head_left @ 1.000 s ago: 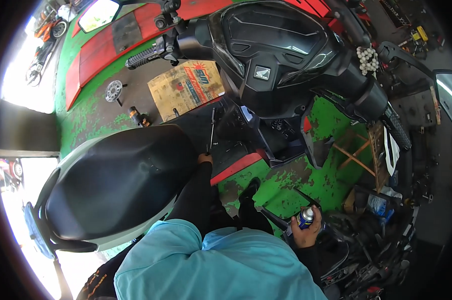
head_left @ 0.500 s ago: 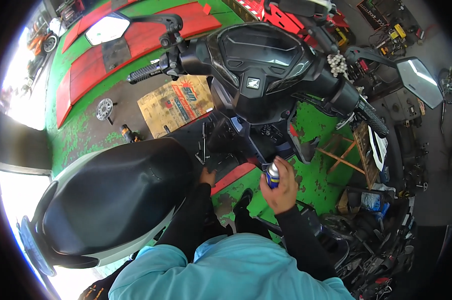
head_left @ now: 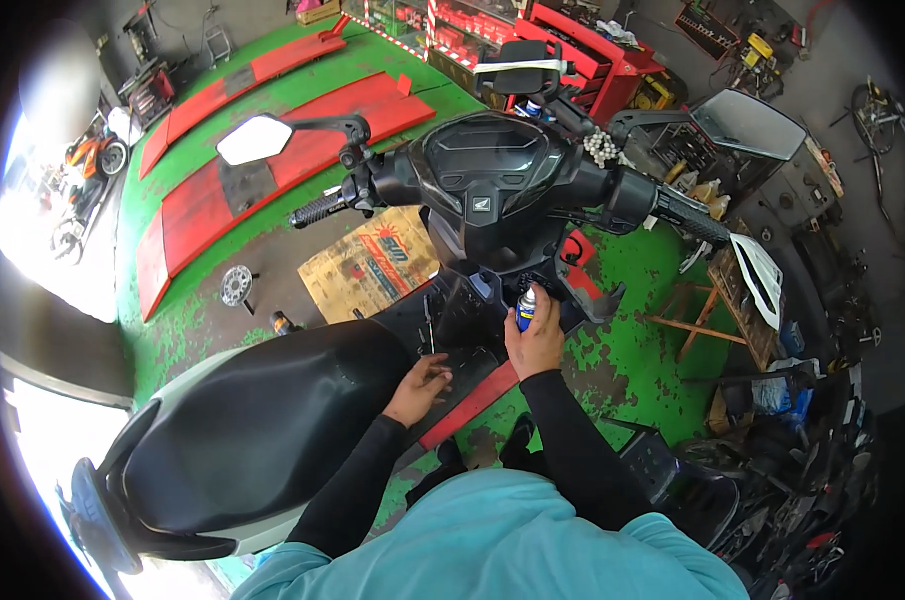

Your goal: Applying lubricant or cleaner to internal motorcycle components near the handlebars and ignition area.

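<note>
My right hand [head_left: 535, 347] is closed round a small blue spray can [head_left: 525, 311] with a pale top. The can is up against the inner front panel of a black scooter, below its handlebar; whether it touches the panel is hidden. My left hand [head_left: 417, 391] hovers by the front of the scooter's black seat [head_left: 257, 430], fingers loosely apart, with nothing visible in it. Just beyond its fingers, a slim metal tool [head_left: 429, 325] lies on the footboard. Above both hands are the dark dashboard [head_left: 487, 150] and the left handlebar grip [head_left: 319, 208].
Printed cardboard [head_left: 367, 265] lies on the floor left of the scooter, near a round metal part [head_left: 236, 286] and a power drill [head_left: 282, 322]. Red ramps [head_left: 302, 145] lie beyond. To the right are a wooden stand [head_left: 737, 310], a white panel [head_left: 759, 278] and piled dark parts [head_left: 772, 500].
My right hand has moved the can forward and slightly left, to the front panel. My left hand has risen from beside the seat into clearer view. The whole view has shifted.
</note>
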